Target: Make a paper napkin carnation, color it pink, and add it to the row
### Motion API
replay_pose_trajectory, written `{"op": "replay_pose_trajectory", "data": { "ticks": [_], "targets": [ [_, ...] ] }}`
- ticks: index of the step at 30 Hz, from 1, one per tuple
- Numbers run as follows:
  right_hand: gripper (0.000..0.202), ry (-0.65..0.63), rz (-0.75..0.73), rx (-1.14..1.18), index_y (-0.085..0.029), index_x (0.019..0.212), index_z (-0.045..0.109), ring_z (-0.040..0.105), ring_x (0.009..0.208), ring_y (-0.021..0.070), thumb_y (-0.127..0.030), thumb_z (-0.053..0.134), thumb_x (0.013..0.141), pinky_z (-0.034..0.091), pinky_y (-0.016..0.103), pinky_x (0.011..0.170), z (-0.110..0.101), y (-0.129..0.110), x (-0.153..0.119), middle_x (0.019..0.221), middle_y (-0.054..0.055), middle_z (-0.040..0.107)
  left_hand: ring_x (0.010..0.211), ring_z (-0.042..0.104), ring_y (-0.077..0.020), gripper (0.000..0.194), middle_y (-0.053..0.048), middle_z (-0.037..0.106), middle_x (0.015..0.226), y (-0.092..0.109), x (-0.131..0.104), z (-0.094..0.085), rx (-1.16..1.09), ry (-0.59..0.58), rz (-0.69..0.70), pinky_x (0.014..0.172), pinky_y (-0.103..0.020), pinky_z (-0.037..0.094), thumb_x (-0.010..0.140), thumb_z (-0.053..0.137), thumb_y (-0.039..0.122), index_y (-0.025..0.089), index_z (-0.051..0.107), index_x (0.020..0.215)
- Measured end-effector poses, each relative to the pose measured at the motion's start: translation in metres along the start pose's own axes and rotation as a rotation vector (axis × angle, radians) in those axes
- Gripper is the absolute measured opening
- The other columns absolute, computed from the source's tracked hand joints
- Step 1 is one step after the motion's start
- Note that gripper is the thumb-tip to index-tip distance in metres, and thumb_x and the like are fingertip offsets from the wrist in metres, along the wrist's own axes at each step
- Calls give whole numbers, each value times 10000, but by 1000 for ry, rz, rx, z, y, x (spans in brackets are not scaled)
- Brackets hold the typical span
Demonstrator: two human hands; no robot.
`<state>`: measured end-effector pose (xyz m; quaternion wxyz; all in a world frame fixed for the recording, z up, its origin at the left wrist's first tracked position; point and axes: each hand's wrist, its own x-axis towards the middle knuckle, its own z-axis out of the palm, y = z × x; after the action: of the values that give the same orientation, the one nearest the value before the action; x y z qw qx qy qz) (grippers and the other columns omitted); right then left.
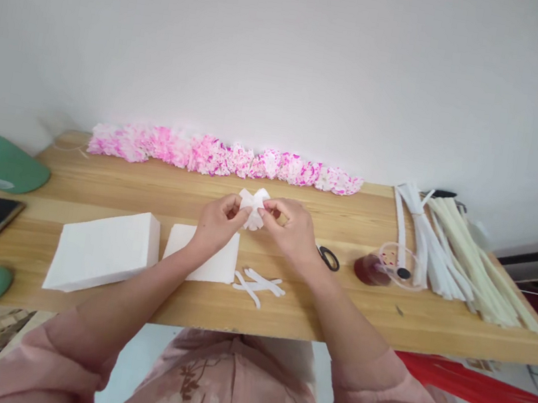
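Paper piece [249,200]: white, gathered at the middle with flared ends, held above the middle of the desk [302,317]; judged part-made, its layers not yet fluffed
Left hand [220,218]: thumb and fingers pinching the left side of the piece
Right hand [290,228]: thumb and fingers pinching the right side
Paper puffs [210,154]: pink and white, in a row along the back edge; judged finished
Thick paper stack [100,247]: left of the left forearm; judged unworked
Thin paper stack [217,260]: partly covered by the left forearm; judged unworked
Short strips [259,284]: white, loose and crossing, nearer the body than the hands (overlap makes the count uncertain)
Cup [370,270]: dark red liquid, right of the right forearm; no pink shows on the piece, so colouring is judged left to do
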<state>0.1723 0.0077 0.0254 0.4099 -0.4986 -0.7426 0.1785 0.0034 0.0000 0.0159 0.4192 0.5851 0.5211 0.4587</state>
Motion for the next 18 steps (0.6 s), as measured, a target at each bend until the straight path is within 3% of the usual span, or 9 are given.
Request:
{"op": "replay_pose_trajectory", "data": {
  "ticks": [3,7,12,14,18],
  "targets": [
    [136,-34,130,167,-216,800,688,601,662,156,-324,609,822,437,282,659,-2,-2,1,715,-5,690,647,544,-120,174,9,616,697,1,0,-1,9,59,71,629,-236,431,824,595,332,179,577,743],
    [156,-52,198,256,-204,793,681,567,647,133,-344,616,815,422,255,630,-4,-4,1,693,-21,658,733,589,-133,137,-9,650,801,3,-1,-2,-9,73,137,704,-252,460,855,582,317,183,569,882],
    [175,-46,242,300,-201,762,664,536,618,123,-360,617,820,414,249,606,-3,-4,0,651,-25,619,722,586,-149,424,14,618,758,7,-5,-2,101,-10,199,727,-275,462,839,624,336,191,503,1218],
    [184,-46,264,333,-202,759,667,544,613,126,-372,624,815,422,251,604,-2,-3,0,645,-25,618,716,573,-148,447,9,626,786,8,-7,-1,181,0,220,743,-283,461,801,646,297,206,533,1223],
    [251,-80,280,417,-201,793,693,583,640,137,-431,606,845,449,258,625,-3,-3,1,690,-7,664,727,574,-136,265,-3,651,869,5,-7,1,148,6,186,725,-272,470,789,597,239,224,628,1052]
  ]
}}
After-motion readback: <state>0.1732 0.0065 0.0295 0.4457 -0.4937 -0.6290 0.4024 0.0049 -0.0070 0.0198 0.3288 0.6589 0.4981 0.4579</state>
